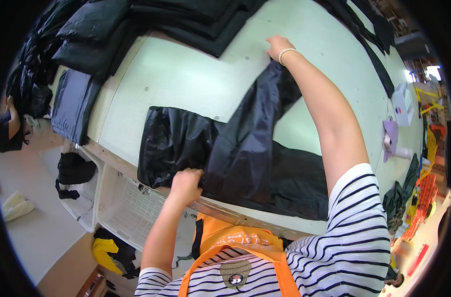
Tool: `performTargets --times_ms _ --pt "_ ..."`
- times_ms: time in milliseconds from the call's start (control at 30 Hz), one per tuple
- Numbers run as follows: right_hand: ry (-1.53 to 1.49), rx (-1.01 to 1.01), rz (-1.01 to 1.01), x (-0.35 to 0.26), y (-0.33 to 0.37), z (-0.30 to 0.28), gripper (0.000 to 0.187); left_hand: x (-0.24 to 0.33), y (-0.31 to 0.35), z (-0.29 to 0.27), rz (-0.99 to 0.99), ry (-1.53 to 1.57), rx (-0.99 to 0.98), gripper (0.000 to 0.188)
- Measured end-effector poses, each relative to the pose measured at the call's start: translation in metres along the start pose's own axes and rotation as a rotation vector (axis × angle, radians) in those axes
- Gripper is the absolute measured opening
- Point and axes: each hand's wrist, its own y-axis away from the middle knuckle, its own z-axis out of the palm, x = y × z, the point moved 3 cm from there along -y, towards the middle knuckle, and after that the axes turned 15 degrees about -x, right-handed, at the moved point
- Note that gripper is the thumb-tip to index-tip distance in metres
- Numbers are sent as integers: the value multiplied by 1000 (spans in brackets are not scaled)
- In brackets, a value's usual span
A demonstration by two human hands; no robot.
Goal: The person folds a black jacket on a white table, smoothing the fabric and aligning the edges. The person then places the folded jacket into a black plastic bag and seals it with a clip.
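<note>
While a black garment (pixel 299 180) is spread along the near edge of the pale table (pixel 181 74), its crinkled left panel (pixel 173 141) is touched at the lower edge by the left hand (pixel 185 184), and its slanting strip (pixel 250 131) is reached at the far end by the right hand (pixel 280 48). The fingers of the left hand are curled against the cloth; those of the right are bent and pointed away to the upper left, but since their undersides are hidden, whether cloth is pinched by either hand cannot be told. The garment's main length is laid from left to right, whereas the strip is angled away from the body and to the right, its long axis being carried from the near edge toward the right wrist. The left panel is thus placed nearer to the left hand, the strip's far end nearer to the right. Beyond, folded black pieces (pixel 205 37) are stacked; below the table's edge, at left, a white crate (pixel 124 200) is seen
</note>
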Motion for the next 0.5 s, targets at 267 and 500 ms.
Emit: performTargets --times_ms 267,500 --pt "-28 2 235 150 53 33 33 -19 -11 -9 31 19 51 29" --pt "-762 232 136 213 402 -18 36 -7 8 -40 101 -15 7 36"
